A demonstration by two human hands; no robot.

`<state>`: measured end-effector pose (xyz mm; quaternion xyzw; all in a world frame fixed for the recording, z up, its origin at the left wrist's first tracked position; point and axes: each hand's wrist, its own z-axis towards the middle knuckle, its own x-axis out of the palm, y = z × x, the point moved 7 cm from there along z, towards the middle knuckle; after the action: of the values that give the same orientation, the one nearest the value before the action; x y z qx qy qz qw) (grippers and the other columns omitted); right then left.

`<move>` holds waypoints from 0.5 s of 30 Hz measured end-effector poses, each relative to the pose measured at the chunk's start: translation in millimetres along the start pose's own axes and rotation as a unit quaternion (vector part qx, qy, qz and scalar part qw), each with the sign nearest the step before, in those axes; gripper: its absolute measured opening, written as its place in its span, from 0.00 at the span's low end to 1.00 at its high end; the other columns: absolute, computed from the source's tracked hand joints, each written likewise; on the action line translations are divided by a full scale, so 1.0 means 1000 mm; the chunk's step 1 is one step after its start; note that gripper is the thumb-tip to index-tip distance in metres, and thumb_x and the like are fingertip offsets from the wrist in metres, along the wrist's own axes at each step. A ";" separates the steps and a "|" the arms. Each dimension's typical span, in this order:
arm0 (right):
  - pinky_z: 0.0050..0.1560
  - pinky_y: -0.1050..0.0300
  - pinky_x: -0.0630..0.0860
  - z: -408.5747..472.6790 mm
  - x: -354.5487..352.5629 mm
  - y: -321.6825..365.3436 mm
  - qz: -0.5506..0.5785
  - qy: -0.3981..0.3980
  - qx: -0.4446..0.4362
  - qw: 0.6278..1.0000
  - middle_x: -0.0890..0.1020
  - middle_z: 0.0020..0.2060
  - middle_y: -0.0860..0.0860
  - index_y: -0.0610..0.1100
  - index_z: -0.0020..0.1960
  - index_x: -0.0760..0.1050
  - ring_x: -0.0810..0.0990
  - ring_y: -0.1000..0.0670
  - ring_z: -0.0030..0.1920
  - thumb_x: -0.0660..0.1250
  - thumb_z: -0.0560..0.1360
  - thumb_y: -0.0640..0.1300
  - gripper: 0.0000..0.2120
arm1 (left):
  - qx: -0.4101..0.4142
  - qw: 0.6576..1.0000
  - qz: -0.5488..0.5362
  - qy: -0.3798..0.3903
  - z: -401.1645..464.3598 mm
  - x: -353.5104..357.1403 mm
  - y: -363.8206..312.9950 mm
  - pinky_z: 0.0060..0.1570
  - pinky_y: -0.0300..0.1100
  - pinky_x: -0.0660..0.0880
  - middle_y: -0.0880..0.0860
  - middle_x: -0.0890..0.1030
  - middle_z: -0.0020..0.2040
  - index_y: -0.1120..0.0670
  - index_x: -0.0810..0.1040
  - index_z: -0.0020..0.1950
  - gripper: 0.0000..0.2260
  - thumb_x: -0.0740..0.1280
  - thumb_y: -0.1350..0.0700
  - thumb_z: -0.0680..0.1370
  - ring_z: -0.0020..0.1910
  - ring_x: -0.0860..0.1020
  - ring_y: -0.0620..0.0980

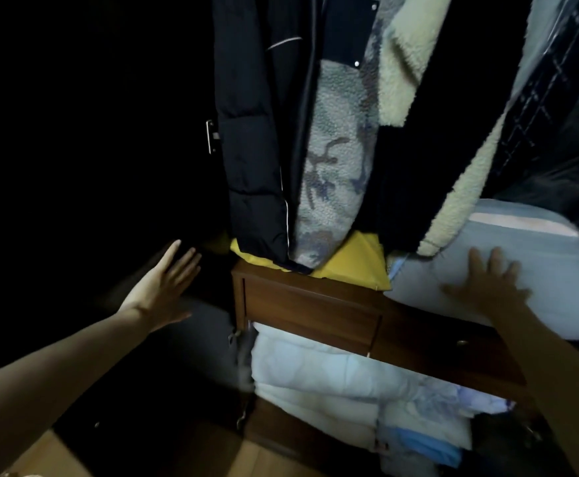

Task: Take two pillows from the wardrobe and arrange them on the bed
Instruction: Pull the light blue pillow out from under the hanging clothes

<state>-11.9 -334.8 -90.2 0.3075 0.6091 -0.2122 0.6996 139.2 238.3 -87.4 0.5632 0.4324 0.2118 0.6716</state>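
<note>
I look into an open wardrobe. A pale blue-grey pillow (529, 266) with a pinkish stripe lies on top of a wooden drawer unit (312, 308) at the right. My right hand (487, 287) rests flat on its front face, fingers spread, holding nothing. My left hand (167, 284) is open in the dark at the left, fingers apart, clear of the pillow. A yellow cushion or bag (357, 259) lies on the unit under the hanging coats; I cannot tell which it is.
Hanging coats fill the upper middle: a black puffer jacket (257, 132), a patterned fleece (333, 166) and a cream-lined dark coat (453, 132). Folded pale quilts (333, 383) are stuffed below the drawers. A dark wardrobe door (92, 132) stands at the left. Wooden floor (57, 456) shows below.
</note>
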 end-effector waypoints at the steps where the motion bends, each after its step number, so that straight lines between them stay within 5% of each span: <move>1: 0.69 0.23 0.53 0.000 -0.001 0.000 -0.001 0.012 0.005 1.000 0.36 0.80 0.52 0.57 0.80 0.39 0.39 0.37 0.78 0.66 0.73 0.70 0.49 | 0.002 1.000 -0.001 -0.004 0.001 0.004 0.001 0.64 0.72 0.25 0.62 0.40 0.80 0.62 0.38 0.78 0.41 0.41 0.31 0.79 0.78 0.37 0.63; 10: 0.73 0.30 0.52 -0.037 -0.006 0.008 0.025 0.029 0.038 0.999 0.36 0.80 0.48 0.55 0.81 0.39 0.43 0.32 0.78 0.66 0.76 0.66 0.47 | 0.018 0.999 -0.031 -0.008 0.026 0.031 0.000 0.62 0.73 0.23 0.64 0.35 0.78 0.63 0.35 0.77 0.43 0.42 0.30 0.78 0.76 0.33 0.65; 15: 0.75 0.34 0.50 -0.033 -0.018 0.009 -0.043 -0.012 -0.019 0.999 0.41 0.81 0.45 0.51 0.81 0.42 0.47 0.34 0.78 0.61 0.78 0.66 0.43 | 0.037 0.992 -0.109 0.058 0.042 -0.035 -0.022 0.67 0.74 0.40 0.62 0.54 0.80 0.56 0.55 0.80 0.34 0.50 0.36 0.80 0.77 0.52 0.65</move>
<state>-32.9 -307.3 -72.9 0.2650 0.6175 -0.2344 0.7025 149.7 180.9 -96.6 0.5239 0.5372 0.1534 0.6429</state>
